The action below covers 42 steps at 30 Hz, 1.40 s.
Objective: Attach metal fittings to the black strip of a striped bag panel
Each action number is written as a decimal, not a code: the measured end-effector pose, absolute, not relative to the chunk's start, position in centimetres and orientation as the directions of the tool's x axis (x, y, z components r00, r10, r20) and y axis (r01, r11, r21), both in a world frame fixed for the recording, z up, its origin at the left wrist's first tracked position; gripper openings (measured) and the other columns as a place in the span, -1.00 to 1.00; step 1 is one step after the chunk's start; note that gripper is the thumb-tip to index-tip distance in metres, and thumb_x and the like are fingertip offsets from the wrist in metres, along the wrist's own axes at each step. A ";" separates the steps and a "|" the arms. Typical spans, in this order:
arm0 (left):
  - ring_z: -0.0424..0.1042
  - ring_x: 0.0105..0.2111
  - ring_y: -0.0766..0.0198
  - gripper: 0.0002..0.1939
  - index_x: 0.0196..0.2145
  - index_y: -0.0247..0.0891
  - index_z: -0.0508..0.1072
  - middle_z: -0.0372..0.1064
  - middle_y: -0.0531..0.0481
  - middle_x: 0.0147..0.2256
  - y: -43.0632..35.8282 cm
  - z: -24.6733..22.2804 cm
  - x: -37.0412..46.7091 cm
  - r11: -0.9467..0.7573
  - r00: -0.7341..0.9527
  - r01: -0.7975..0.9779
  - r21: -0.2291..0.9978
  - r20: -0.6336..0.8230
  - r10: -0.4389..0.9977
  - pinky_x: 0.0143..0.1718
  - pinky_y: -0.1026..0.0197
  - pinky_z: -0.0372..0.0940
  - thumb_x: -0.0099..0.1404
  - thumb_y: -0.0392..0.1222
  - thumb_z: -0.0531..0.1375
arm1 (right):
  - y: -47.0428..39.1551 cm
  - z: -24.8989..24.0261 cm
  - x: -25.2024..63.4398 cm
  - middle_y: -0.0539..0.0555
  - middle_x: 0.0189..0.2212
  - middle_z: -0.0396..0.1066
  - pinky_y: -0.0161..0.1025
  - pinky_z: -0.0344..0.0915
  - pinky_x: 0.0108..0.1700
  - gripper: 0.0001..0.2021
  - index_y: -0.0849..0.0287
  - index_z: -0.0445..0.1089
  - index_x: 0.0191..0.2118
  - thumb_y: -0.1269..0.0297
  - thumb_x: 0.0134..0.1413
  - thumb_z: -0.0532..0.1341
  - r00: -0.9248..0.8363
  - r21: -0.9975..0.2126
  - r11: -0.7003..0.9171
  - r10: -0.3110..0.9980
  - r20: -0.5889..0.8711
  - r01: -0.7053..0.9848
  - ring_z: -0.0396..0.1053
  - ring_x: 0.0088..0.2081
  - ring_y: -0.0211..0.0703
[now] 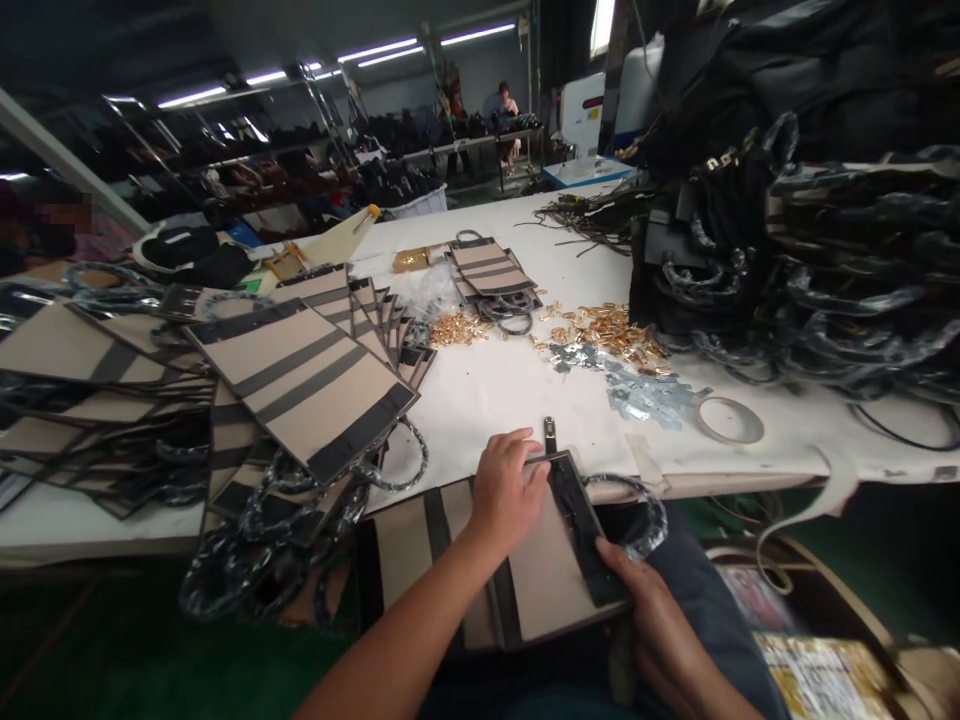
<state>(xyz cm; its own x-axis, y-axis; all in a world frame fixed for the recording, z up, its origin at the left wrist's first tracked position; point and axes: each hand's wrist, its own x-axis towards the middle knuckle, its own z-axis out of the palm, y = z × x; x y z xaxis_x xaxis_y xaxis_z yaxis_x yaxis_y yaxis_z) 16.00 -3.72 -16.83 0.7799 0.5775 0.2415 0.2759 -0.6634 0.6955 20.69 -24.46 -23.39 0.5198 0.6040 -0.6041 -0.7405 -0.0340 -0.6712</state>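
Observation:
A tan bag panel (547,585) with black stripes and a black top band lies across my lap at the table's near edge. My left hand (506,492) presses down on its upper part, fingers at the black band. My right hand (651,612) grips the panel's lower right corner. A plastic-wrapped black handle (637,505) curves out to the right of the panel. A small black strap piece with a metal end (550,433) stands on the white table (495,390) just past my left fingers.
Stacks of similar striped panels (300,375) fan over the table's left. Gold fittings (600,328) and silvery plates (649,392) lie mid-table, a tape ring (729,419) to the right. A dark heap of wrapped handles (825,260) fills the right. A person sits far back.

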 end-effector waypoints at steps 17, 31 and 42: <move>0.15 0.45 -0.05 -0.44 0.36 -0.30 0.33 0.25 -0.15 0.40 -5.1 -20.5 11.7 -0.906 0.894 0.181 0.383 0.319 0.314 0.50 -0.28 0.08 0.47 -0.12 0.18 | -25.5 -21.8 22.3 0.07 -0.37 0.53 -0.21 0.44 -0.18 -0.48 0.16 0.54 -0.33 -0.29 0.11 0.42 0.570 -0.829 -0.273 0.620 -0.539 -0.488 0.49 -0.24 0.06; 0.19 0.43 -0.11 -0.44 0.36 -0.27 0.34 0.22 -0.16 0.41 -5.0 -19.3 12.0 -0.878 0.916 0.193 0.438 0.240 0.321 0.48 -0.31 0.10 0.47 -0.07 0.17 | -27.5 -16.8 25.5 0.03 -0.63 0.33 -0.18 0.28 -0.42 -0.37 0.08 0.28 -0.65 -0.32 0.19 0.28 0.658 -0.749 -0.553 0.723 -0.213 0.365 0.32 -0.53 -0.07; 0.13 0.46 -0.09 -0.42 0.36 -0.31 0.33 0.18 -0.15 0.43 -5.2 -20.1 11.7 -0.895 0.911 0.176 0.409 0.277 0.306 0.51 -0.28 0.02 0.46 -0.08 0.20 | -24.3 -7.9 28.9 0.19 -0.25 0.66 -0.06 0.55 -0.26 -0.61 -0.05 0.72 -0.09 -0.21 0.17 0.39 0.516 -0.765 -0.339 0.857 -0.010 0.547 0.59 -0.29 0.18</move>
<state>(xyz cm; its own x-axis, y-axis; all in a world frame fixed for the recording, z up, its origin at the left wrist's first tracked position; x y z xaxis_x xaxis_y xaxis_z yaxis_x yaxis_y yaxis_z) 11.68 -5.22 -20.11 0.9108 0.3059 0.2771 0.1762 -0.8953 0.4091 28.93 -24.30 -7.88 0.5157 0.8567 -0.0102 0.5474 -0.3386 -0.7653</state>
